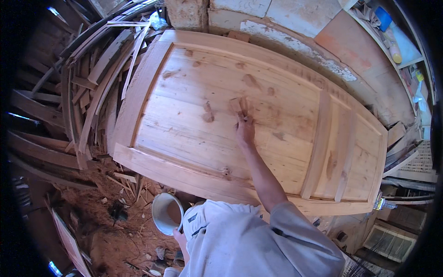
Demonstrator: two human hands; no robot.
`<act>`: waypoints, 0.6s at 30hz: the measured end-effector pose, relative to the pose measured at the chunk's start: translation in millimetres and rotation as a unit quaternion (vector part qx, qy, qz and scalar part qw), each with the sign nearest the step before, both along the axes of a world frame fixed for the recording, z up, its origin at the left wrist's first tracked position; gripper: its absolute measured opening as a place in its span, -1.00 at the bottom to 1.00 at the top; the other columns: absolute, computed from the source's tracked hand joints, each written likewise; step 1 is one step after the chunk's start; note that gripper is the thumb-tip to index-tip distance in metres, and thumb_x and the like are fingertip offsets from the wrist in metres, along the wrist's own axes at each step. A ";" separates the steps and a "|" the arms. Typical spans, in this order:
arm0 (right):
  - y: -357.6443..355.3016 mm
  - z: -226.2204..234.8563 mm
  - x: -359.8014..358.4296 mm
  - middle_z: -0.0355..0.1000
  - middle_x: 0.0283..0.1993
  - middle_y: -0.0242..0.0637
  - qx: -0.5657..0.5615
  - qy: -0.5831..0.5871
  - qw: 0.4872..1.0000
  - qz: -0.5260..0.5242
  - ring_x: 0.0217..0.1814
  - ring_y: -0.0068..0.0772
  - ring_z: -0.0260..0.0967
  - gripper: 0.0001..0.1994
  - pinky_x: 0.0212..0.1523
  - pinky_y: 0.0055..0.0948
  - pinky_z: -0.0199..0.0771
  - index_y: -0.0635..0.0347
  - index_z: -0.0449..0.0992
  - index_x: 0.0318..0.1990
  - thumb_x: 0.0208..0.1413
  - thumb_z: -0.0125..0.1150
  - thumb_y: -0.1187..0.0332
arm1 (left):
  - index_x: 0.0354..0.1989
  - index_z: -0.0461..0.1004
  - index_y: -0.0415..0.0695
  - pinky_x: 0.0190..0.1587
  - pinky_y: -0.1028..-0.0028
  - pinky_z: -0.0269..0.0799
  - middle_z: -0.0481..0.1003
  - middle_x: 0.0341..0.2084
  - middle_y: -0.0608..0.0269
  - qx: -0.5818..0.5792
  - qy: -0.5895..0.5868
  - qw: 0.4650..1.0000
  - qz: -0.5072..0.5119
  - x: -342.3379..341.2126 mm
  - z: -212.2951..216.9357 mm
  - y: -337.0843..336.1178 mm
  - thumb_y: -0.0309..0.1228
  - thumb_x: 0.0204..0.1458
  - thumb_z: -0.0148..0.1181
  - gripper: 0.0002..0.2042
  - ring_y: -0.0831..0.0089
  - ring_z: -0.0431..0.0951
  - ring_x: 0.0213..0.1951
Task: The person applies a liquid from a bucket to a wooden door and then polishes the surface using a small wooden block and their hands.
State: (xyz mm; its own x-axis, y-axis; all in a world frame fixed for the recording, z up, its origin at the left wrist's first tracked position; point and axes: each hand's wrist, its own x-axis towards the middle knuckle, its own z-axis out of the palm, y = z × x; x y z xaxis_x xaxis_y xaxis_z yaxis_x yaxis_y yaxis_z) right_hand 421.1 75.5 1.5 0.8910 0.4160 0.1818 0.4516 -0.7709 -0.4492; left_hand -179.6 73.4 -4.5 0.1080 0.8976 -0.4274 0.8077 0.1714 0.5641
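A large pale wooden panelled door (184,129) lies in front of me, with several brown smeared patches on its big panel. My right hand (246,131) reaches over the middle of that panel. Its fingers are closed on a small flat tan piece (239,106) pressed to the wood; its exact kind is hard to make out. Below the door's near edge, my left hand (180,237) grips the rim of a whitish bucket (159,214). Brown matter shows inside the bucket, and most of that hand's fingers are hidden.
Stacked wooden offcuts (99,87) crowd the left side. Sawdust and scraps cover the floor (110,203). A pale wall (286,39) runs behind the door, and shelves (406,51) with bottles stand at the far right. A leaning board (69,240) is at lower left.
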 end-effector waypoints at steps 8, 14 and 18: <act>-21.1 20.2 15.1 0.29 -0.11 0.04 -0.069 0.010 0.994 -0.082 -0.04 0.07 0.26 -0.48 -0.06 -0.10 0.38 -0.05 0.39 0.10 -0.11 0.27 0.43 | -0.17 0.30 -0.35 -0.23 0.46 0.35 0.40 -0.39 0.16 0.004 -0.099 0.992 0.078 16.8 17.8 -7.2 -0.40 -0.19 0.37 -0.54 0.44 0.40 -0.34; -72.4 0.9 52.9 0.32 -0.14 0.05 0.109 0.105 0.984 -0.090 -0.05 0.09 0.27 -0.52 -0.09 -0.11 0.39 -0.03 0.44 0.05 -0.13 0.30 0.42 | -0.21 0.31 -0.33 -0.31 0.51 0.31 0.37 -0.44 0.25 0.004 -0.068 0.996 0.065 34.4 39.3 0.6 -0.44 -0.16 0.33 -0.61 0.52 0.32 -0.41; -84.5 -24.4 60.3 0.30 -0.15 0.04 -0.015 0.009 0.982 -0.187 -0.08 0.05 0.28 -0.58 -0.09 -0.15 0.37 0.01 0.45 0.03 -0.06 0.27 0.36 | -0.20 0.29 -0.33 -0.32 0.52 0.31 0.36 -0.43 0.25 -0.006 -0.067 0.997 0.038 47.7 52.0 1.9 -0.50 -0.17 0.31 -0.62 0.53 0.32 -0.42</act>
